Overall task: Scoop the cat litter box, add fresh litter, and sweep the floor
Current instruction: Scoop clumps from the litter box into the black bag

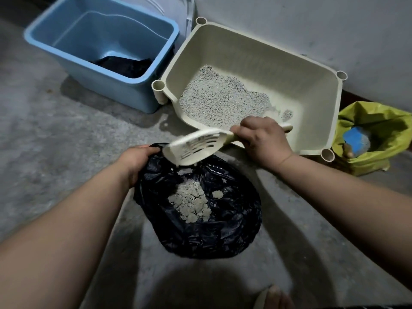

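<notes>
Nearest the lens, the left forearm (66,230) and right forearm (334,186) are reaching out over the grey concrete floor (55,141). Beyond them, the cream rectangular plastic litter box (316,97) is sitting against the wall, with grey litter (218,97) heaped toward its left side. The crumpled black plastic bag (200,230) is lying just in front of it. The left hand (136,161) is pinching the bag's rim to hold the mouth open. The right hand (263,141) is clenching the handle of the cream slotted plastic scoop (196,147). Its long axis is running leftward and down from those fingers, with the head tilting over the pale clumps (191,204). The box is lying just behind the right hand, so the next dip is probably needing only a swing back and rightward.
</notes>
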Demonstrator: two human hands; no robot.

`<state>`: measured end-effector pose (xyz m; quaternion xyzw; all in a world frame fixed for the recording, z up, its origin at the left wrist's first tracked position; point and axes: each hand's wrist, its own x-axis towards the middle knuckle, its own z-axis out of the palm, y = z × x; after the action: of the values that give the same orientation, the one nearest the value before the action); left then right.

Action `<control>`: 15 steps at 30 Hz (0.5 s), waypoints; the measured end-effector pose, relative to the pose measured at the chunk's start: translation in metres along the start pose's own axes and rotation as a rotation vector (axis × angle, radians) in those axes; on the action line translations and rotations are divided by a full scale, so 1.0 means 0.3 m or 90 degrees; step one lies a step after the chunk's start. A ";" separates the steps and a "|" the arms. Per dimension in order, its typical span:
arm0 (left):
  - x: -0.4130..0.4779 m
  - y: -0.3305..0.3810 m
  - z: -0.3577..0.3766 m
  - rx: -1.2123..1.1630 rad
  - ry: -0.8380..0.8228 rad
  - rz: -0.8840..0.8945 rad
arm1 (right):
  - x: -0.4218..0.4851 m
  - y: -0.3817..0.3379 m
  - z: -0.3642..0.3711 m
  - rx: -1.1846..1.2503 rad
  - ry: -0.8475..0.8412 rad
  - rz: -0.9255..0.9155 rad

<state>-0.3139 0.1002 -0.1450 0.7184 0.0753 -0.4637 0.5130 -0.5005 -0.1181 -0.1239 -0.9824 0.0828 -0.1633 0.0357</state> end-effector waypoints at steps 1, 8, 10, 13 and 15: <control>-0.001 0.000 -0.006 -0.001 -0.001 -0.003 | -0.008 -0.010 0.009 -0.015 -0.015 -0.024; -0.024 0.002 -0.028 0.035 -0.022 -0.034 | -0.011 -0.027 0.040 -0.099 -0.042 -0.116; -0.033 0.002 -0.034 0.047 -0.021 -0.049 | -0.008 -0.028 0.043 -0.081 -0.032 -0.118; -0.044 -0.002 -0.045 0.067 -0.010 -0.082 | -0.006 -0.026 0.054 -0.056 -0.093 -0.101; -0.046 -0.004 -0.045 0.080 -0.002 -0.083 | 0.000 -0.025 0.043 -0.026 -0.173 -0.033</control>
<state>-0.3144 0.1169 -0.1349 0.7420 0.0924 -0.5009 0.4359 -0.4950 -0.1101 -0.1354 -0.9978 0.0548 -0.0281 0.0227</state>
